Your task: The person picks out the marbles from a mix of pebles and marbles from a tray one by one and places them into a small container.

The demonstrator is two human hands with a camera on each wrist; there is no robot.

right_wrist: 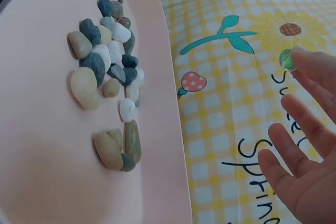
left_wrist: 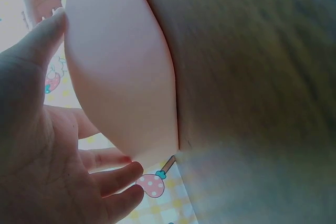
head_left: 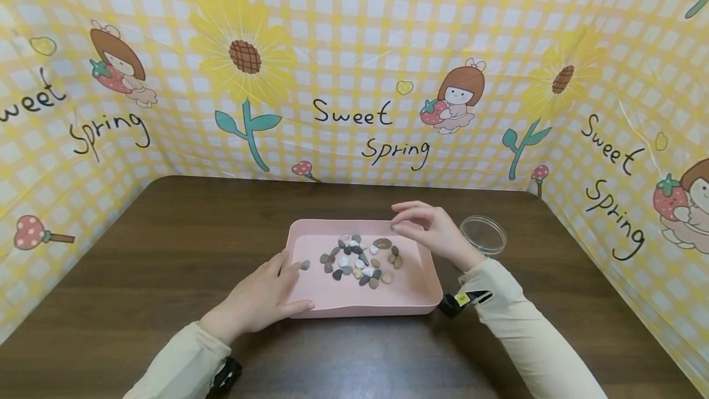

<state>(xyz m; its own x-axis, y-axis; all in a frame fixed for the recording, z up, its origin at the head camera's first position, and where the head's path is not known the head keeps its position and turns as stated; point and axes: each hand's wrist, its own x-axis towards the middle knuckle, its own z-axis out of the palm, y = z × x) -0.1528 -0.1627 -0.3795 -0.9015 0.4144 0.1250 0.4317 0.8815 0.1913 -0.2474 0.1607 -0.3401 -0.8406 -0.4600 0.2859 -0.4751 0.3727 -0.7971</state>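
A pink tray (head_left: 332,311) holds several smooth pebbles (head_left: 354,250) in grey, white and tan, most of them gathered around its middle. My left hand (head_left: 260,294) rests at the tray's left side, thumb on the near rim; in the left wrist view its other fingers (left_wrist: 118,177) lie loosely along the outer wall. One grey pebble (head_left: 305,265) lies apart from the rest, near those fingers. Above the tray's far right rim, my right hand (head_left: 432,229) pinches a small green glass marble (right_wrist: 286,60) between thumb and index finger. Its other fingers are spread.
A clear round dish (head_left: 483,234) stands on the dark wooden table (head_left: 221,214), right of the tray and partly behind the right wrist. Yellow checked cloth (head_left: 354,48) with printed flowers and lettering rises behind the table and along both sides.
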